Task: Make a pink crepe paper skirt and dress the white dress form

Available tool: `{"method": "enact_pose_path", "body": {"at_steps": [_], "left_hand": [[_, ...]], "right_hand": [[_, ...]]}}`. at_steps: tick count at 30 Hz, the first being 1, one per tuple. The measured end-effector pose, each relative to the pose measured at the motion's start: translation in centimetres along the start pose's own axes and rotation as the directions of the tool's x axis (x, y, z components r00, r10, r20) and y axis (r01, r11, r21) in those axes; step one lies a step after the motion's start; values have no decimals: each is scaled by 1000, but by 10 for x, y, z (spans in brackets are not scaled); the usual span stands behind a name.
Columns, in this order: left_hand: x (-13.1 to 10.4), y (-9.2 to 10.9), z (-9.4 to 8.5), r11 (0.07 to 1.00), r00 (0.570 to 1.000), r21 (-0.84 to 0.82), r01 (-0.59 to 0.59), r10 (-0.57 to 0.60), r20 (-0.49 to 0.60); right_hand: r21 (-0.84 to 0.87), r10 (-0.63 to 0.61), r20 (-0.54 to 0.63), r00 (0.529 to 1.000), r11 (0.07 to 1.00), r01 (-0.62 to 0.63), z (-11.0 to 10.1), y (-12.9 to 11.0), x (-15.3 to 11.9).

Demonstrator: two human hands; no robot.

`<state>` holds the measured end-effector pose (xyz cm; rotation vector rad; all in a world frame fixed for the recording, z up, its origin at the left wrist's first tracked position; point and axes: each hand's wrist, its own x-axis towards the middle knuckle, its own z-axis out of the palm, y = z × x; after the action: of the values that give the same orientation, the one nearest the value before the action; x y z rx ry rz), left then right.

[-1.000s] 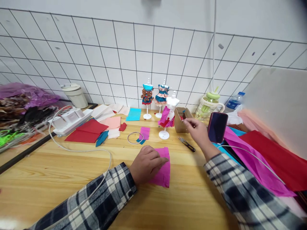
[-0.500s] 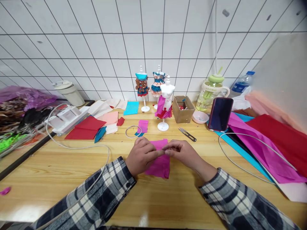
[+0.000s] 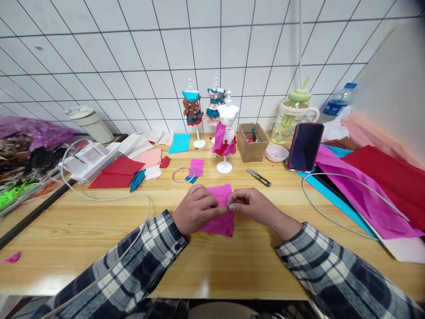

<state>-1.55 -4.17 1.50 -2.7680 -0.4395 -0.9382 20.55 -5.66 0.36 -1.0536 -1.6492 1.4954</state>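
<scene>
A magenta cloth (image 3: 219, 226) lies on the wooden table, partly covered by both hands. Over its left part is my left hand (image 3: 197, 210), fingers curled and the index finger stretched right across the cloth. My right hand (image 3: 249, 205) is closed in a pinch at the cloth's right edge, its fingertips meeting the tip of the left index finger. Whatever is between the fingertips is too small to make out. Beyond the hands stands a white mannequin (image 3: 228, 116) with magenta and red cloth round its waist.
Behind are two dressed mannequins (image 3: 192, 108), a cardboard box (image 3: 253, 148), a pink bowl (image 3: 276, 153) and thread snips (image 3: 258, 177). A phone (image 3: 304, 148) stands right of them, near stacked fabrics (image 3: 372, 195). A white cable (image 3: 148, 217) crosses my left sleeve.
The view has tilted down slightly, so the table appears higher. Both hands stay at the cloth, with the right fingers shifted slightly at the left index fingertip.
</scene>
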Motion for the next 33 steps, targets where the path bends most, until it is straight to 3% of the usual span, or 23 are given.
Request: {"method": "enact_pose_path", "body": {"at_steps": [4, 10, 15, 18, 20, 24, 26, 29, 33], "left_hand": [[-2, -1, 0, 999, 999, 14, -38, 38, -10], [-4, -4, -2, 991, 994, 91, -98, 94, 52], [-5, -3, 0, 998, 997, 34, -60, 59, 40], [-6, -3, 6, 999, 998, -35, 16, -13, 62], [-7, -7, 12, 987, 987, -95, 133, -123, 104], [-5, -21, 24, 884, 888, -135, 447, -419, 189], [-4, -25, 26, 862, 862, -120, 492, -464, 203], [0, -21, 26, 906, 904, -98, 411, -392, 168], [5, -12, 28, 962, 964, -57, 267, -266, 19]], "right_hand": [[46, -2, 21, 1000, 999, 1, 1, 0, 0], [-65, 20, 9, 1000, 998, -20, -1, 1, 0], [-183, -89, -24, 996, 980, 83, 1, -4, -2], [-313, -214, -58, 975, 931, 186, 4, -9, -3], [-358, -278, -111, 954, 907, 222, 2, -10, -2], [-315, -249, -286, 926, 937, 155, -16, -3, 3], [-319, -214, -344, 914, 942, 101, -25, 2, 6], [-345, -211, -332, 919, 934, 90, -27, 6, 9], [-337, -200, -282, 938, 936, 98, -14, 5, 9]]}}
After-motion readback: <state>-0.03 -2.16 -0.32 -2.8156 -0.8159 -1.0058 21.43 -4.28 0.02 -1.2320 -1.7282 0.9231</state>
